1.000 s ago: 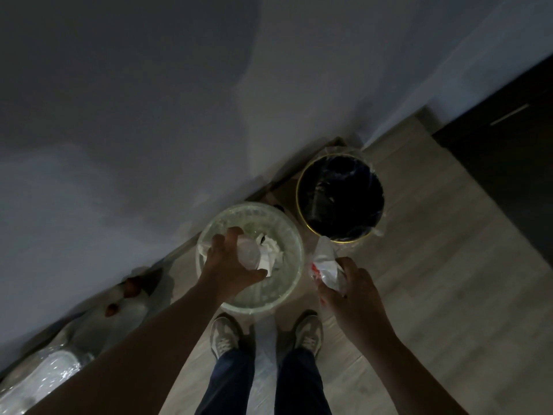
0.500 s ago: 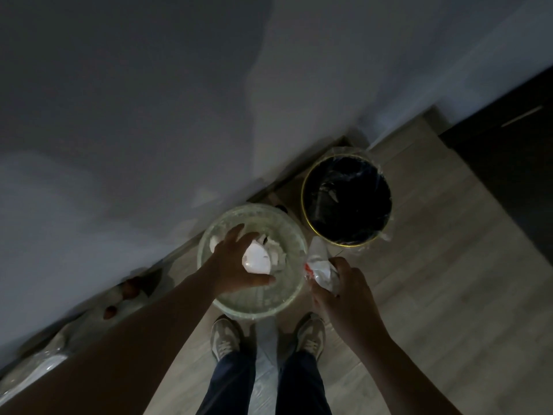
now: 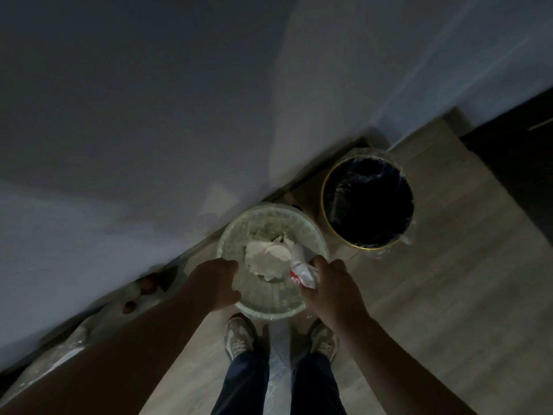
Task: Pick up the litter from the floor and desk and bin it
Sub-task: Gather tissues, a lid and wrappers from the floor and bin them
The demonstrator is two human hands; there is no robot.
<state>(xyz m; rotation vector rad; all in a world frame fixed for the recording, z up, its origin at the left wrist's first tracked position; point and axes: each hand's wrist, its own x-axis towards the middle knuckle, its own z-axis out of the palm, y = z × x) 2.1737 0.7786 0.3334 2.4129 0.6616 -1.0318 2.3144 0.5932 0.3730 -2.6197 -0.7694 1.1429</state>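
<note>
1. The left hand shows only its back; its fingers curl out of sight, so whether they hold anything cannot be told.
2. The right hand covers the near end of the white-and-red wrapper; its print is too blurred to read.
3. The black bin is too dark inside to show any contents.
4. The plastic bag by the wall on the left is dim and cut by the edge; the reddish lumps beside it cannot be identified.
5. Both forearms and the legs are cut off at the near edge.
</note>
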